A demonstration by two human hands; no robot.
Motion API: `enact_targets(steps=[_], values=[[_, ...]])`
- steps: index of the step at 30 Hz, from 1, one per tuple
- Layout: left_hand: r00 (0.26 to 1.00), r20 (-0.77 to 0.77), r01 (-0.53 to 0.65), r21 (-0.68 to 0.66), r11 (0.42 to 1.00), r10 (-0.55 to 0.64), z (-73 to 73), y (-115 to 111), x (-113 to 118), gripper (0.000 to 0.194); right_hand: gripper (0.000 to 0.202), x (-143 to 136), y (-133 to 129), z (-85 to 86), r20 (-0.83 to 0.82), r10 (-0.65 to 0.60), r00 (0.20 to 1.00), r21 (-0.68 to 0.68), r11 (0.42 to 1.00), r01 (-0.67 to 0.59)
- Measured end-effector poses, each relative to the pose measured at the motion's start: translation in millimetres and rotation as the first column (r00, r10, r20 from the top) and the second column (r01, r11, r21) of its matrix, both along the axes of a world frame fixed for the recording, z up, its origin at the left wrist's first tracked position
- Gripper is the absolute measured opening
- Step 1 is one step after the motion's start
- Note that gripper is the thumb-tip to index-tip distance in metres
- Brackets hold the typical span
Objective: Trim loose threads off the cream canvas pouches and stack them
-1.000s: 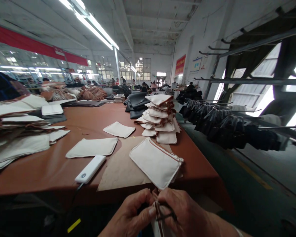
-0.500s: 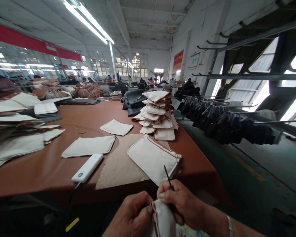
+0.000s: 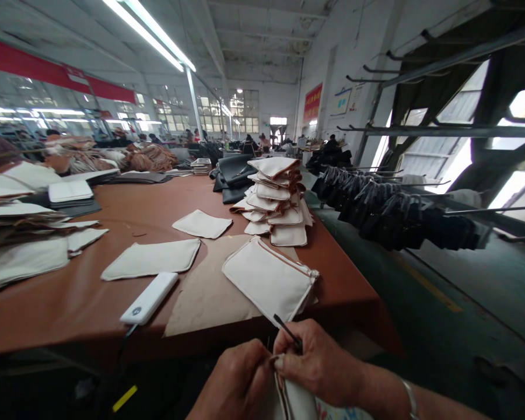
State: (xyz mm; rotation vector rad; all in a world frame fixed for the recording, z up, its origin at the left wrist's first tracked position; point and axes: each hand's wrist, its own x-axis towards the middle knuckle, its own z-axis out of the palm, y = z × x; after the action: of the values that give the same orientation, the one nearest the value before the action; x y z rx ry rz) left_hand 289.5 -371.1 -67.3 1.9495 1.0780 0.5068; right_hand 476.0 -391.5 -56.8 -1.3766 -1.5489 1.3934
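Observation:
A cream fabric pouch (image 3: 300, 399) with a brown-edged opening is held below the table's front edge. My left hand (image 3: 236, 379) pinches its upper edge from the left. My right hand (image 3: 317, 359) grips the same edge, fingertips close to the left ones, and also holds a thin dark tool (image 3: 286, 328) that points up and left. Just beyond my hands a larger cream pouch (image 3: 269, 274) with a brown zip edge lies on brown paper (image 3: 210, 291). Two flat cream pieces (image 3: 151, 258) (image 3: 202, 224) rest farther left.
The brown-covered table (image 3: 157, 201) bears a white device (image 3: 149, 298) with a cable, a tall stack of cream pouches (image 3: 280, 201), black material (image 3: 234, 175) and cream piles (image 3: 30, 259) at left. Dark items (image 3: 389, 213) hang from a rack at right. People sit far back.
The dark tool has tilted farther left and lower over the held pouch. My hands remain together at its edge. The whole view has shifted slightly, so table items appear a little farther left.

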Motion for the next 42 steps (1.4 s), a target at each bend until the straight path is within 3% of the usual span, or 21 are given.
enact_targets(steps=[3,6,8,10,12,15,18,21,23,24,25,26,28,29,30,32,36,38,40,42], values=[[0.99,0.113,-0.053,-0.266,0.962,0.086,-0.3,1.2,0.5,0.026,0.008,0.8,-4.1,0.8,-0.048,0.006,0.999,0.089,0.996,-0.002],[0.933,0.209,-0.197,-0.383,0.903,0.293,-1.7,-2.1,0.5,0.036,0.014,3.4,-7.4,-2.9,-0.035,0.043,0.998,0.277,0.96,-0.032],[0.888,0.24,-0.257,-0.447,0.857,0.392,-2.3,-5.2,2.2,0.049,0.016,6.4,-8.6,-9.0,0.028,0.071,0.997,0.454,0.888,-0.076],[0.867,0.269,-0.228,-0.536,0.813,0.42,-1.7,-7.6,5.4,0.057,0.016,10.1,-9.5,-16.1,0.116,0.094,0.989,0.637,0.757,-0.147],[0.866,0.302,-0.136,-0.624,0.77,0.398,0.9,-8.9,9.1,0.06,0.016,14.1,-10.7,-21.8,0.218,0.085,0.972,0.76,0.61,-0.224],[0.885,0.381,0.087,-0.702,0.707,0.269,10.1,-9.5,14.1,0.065,0.019,20.8,-13.0,-25.5,0.379,0.023,0.925,0.821,0.453,-0.348],[0.866,0.482,0.27,-0.678,0.684,0.135,22.0,-8.8,17.5,0.061,0.026,27.1,-14.7,-28.1,0.502,-0.032,0.864,0.814,0.353,-0.461],[0.87,0.492,0.335,-0.632,0.699,0.028,27.2,-5.8,16.9,0.053,0.028,30.3,-16.1,-33.1,0.532,-0.047,0.845,0.813,0.307,-0.495],[0.903,0.427,0.312,-0.588,0.746,-0.041,24.9,-3.5,13.4,0.049,0.025,30.6,-17.5,-34.7,0.488,-0.017,0.873,0.825,0.335,-0.454],[0.921,0.384,0.29,-0.559,0.777,-0.067,22.6,-3.0,11.1,0.048,0.023,30.6,-18.2,-33.8,0.43,0.011,0.903,0.834,0.377,-0.402],[0.935,0.344,0.269,-0.522,0.809,-0.089,20.2,-3.0,8.7,0.048,0.022,30.9,-18.8,-31.4,0.353,0.054,0.934,0.823,0.457,-0.338],[0.945,0.31,0.248,-0.484,0.839,-0.101,17.9,-3.6,6.5,0.048,0.023,31.6,-18.9,-27.8,0.262,0.109,0.959,0.773,0.571,-0.276],[0.96,0.256,0.206,-0.387,0.899,-0.11,15.1,-5.8,3.5,0.047,0.036,34.1,-17.4,-17.4,0.055,0.203,0.978,0.547,0.813,-0.199],[0.968,0.225,0.182,-0.326,0.928,-0.111,14.6,-6.7,2.9,0.047,0.044,35.6,-15.6,-11.6,-0.027,0.227,0.973,0.4,0.895,-0.198],[0.974,0.196,0.16,-0.256,0.953,-0.111,14.6,-7.2,2.7,0.046,0.049,36.9,-13.2,-6.0,-0.077,0.244,0.967,0.274,0.938,-0.214],[0.979,0.146,0.162,-0.128,0.978,-0.143,15.4,-6.3,3.1,0.046,0.049,38.2,-7.5,3.0,-0.102,0.267,0.958,0.153,0.956,-0.25],[0.974,0.124,0.194,-0.038,0.98,-0.188,19.1,-3.9,3.5,0.047,0.036,34.2,1.0,9.5,-0.124,0.349,0.929,0.122,0.934,-0.335],[0.974,0.181,0.155,-0.083,0.984,-0.138,20.2,-6.7,3.8,0.046,0.034,30.7,0.9,7.8,-0.226,0.368,0.902,0.121,0.929,-0.349],[0.953,0.291,0.146,-0.218,0.965,-0.079,18.3,-11.4,5.4,0.046,0.036,27.7,-2.1,3.4,-0.367,0.32,0.874,0.066,0.946,-0.318],[0.911,0.412,0.191,-0.426,0.884,0.002,12.8,-15.3,8.0,0.049,0.038,26.2,-6.3,-2.8,-0.474,0.225,0.852,-0.017,0.964,-0.264]])
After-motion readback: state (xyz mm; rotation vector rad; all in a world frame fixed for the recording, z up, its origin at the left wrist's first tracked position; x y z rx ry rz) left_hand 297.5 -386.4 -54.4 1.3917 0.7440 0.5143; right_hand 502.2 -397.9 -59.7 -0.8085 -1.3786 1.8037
